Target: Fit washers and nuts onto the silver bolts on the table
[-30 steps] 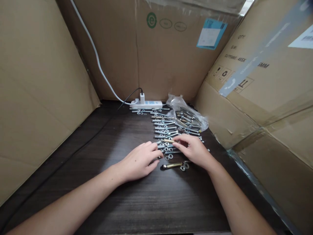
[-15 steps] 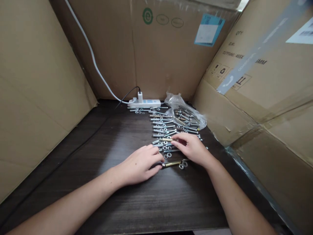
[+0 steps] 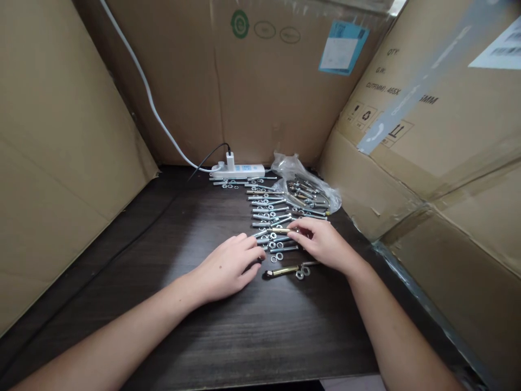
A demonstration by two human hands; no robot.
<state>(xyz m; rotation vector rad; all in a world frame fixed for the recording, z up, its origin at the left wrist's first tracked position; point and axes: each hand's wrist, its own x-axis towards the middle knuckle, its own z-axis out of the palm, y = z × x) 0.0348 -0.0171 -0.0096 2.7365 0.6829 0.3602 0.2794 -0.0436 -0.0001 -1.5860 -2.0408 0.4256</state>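
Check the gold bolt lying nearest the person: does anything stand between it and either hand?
Nothing visible does. The gold bolt lies on the bare table, its dark end just off the left hand. Two washers sit at its other end, below the right hand, beside the path, not across it.

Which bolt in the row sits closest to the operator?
The brass-sleeved bolt at the row's near end, between the left hand and right hand; two washers lie by its right end.
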